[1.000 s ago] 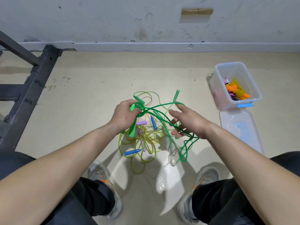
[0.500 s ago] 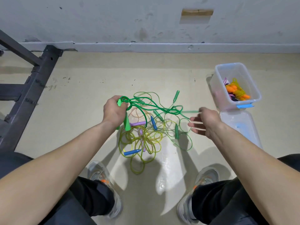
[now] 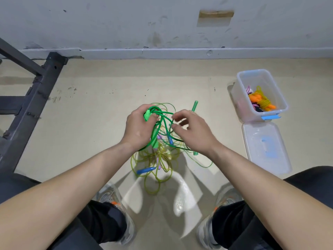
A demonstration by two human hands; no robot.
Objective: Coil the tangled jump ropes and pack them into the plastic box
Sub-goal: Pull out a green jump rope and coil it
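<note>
Left hand (image 3: 141, 126) grips the looped green rope (image 3: 155, 134); whether the right hand (image 3: 195, 135), fingers curled, pinches it I cannot tell.

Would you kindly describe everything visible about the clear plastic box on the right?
The plastic box is translucent, rectangular, round-cornered, standing upright and open on the floor near the wall, with a blue latch on its near rim. Inside lie a coiled yellow rope with orange handles and something pink. Its lid lies flat just in front.
</note>
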